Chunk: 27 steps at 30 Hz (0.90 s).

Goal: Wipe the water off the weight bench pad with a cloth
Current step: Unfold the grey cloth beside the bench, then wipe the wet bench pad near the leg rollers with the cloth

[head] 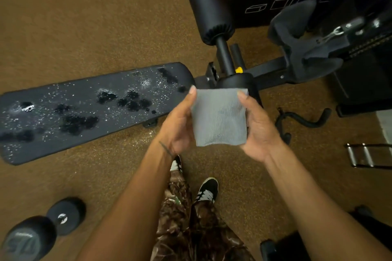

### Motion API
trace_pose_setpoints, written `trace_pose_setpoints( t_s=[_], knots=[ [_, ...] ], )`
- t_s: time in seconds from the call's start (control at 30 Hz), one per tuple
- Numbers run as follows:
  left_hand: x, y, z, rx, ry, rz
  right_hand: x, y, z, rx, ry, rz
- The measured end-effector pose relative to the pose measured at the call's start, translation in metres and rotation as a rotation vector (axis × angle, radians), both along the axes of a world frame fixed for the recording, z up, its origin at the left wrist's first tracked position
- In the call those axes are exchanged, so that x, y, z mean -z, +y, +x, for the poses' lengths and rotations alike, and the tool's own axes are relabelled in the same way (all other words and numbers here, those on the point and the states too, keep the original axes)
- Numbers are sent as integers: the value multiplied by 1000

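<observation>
The work is at its opening step, with the cloth readied and no wiping begun. A folded grey cloth [219, 116] is held up in the centre of the frame, above the floor [84, 17] and just right of the near end of the weight bench pad [80, 89], not touching it. The left hand [180, 125] grasps the cloth's left edge and the right hand [261, 131] its right edge, fingers curled behind the fabric and thumbs along the front. The pad runs from the middle of the frame out to the left edge, and it is wet all over: dark puddles [131, 101] and fine bright droplets cover most of its length. A dumbbell [38, 233] lies at the lower left. The next move, as I judge it, calls for lowering the cloth flat onto the pad's near end and drawing it leftward in long overlapping strokes, pressing firmly enough to soak up the pooled patches rather than smear them
</observation>
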State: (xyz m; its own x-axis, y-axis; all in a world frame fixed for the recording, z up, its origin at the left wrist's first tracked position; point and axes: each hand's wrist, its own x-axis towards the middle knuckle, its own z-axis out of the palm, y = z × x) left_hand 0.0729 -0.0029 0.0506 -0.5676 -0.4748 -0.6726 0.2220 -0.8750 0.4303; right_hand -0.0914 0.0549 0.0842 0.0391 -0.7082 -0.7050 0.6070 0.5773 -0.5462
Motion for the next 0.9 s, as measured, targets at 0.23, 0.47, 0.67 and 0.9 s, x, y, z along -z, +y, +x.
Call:
trace_pose_setpoints(
  t_s=[0.23, 0.47, 0.67, 0.9],
  knots=[
    [15, -7, 17, -127, -308, -377, 28, -13, 24, -51, -148, 149],
    [50, -21, 42, 38, -867, -770, 60, -30, 59, -34, -63, 252],
    [116, -51, 62, 414, -1113, -1014, 104, -59, 81, 24, 97, 308],
    [190, -110, 101, 707, -1315, -1290, 151, -150, 79, -97, 895, -145]
  ],
)
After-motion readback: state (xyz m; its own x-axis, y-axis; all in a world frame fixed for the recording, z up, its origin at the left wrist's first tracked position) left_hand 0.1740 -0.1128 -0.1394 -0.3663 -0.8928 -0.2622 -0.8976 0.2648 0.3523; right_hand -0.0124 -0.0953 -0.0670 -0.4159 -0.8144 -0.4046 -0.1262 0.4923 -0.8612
